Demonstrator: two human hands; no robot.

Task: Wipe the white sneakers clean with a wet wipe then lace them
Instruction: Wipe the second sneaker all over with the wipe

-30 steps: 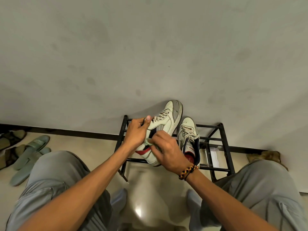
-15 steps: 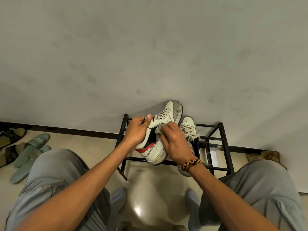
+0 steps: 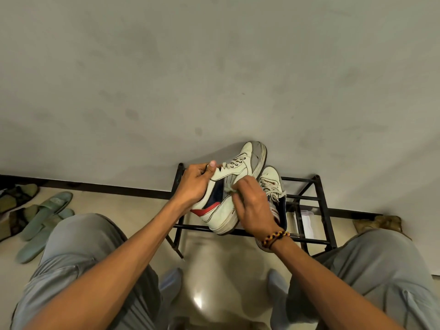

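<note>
A white sneaker with a navy and red side panel is tilted up on its heel over the black metal shoe rack, toe against the wall. My left hand grips its collar, thumb on the tongue. My right hand pinches a crumpled wet wipe against the sneaker's side panel. The second white sneaker lies on the rack just right of the first, laced, its heel partly hidden behind my right wrist.
Grey-green slippers and dark sandals lie on the floor at the left. A brownish item sits by the wall at the right. A white packet lies under the rack. My knees flank the glossy floor.
My right hand has moved with the wipe from the sneaker's heel area up along its side toward the laces. The left hand keeps holding the sneaker in the same place.
</note>
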